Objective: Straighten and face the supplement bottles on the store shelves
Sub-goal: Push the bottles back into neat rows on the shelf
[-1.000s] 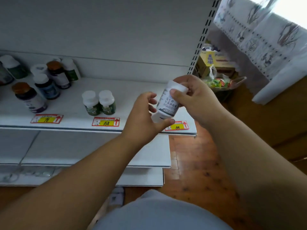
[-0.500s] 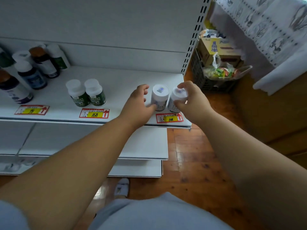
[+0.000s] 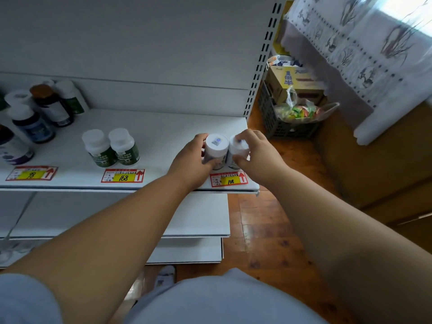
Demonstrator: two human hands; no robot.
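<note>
Shelf [image 3: 163,127] surroundings: two green-labelled bottles [image 3: 111,148] stand well left of the work spot, dark bottles [image 3: 35,118] farther left, a grey crate [image 3: 280,122] on the floor beyond the shelf end. Two white bottles stand upright and touching at the front right corner above the 108 price tag [image 3: 228,180] — long axes vertical, caps up. Left hand [image 3: 191,160] curls around the left white bottle [image 3: 216,149]; right hand [image 3: 256,153] grips the right white bottle [image 3: 237,152] — its label mostly hidden.

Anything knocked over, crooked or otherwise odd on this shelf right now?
Nothing stands out. The two white bottles held by the left hand and right hand stand upright behind the 108 tag; the green-label pair is upright too.
</note>
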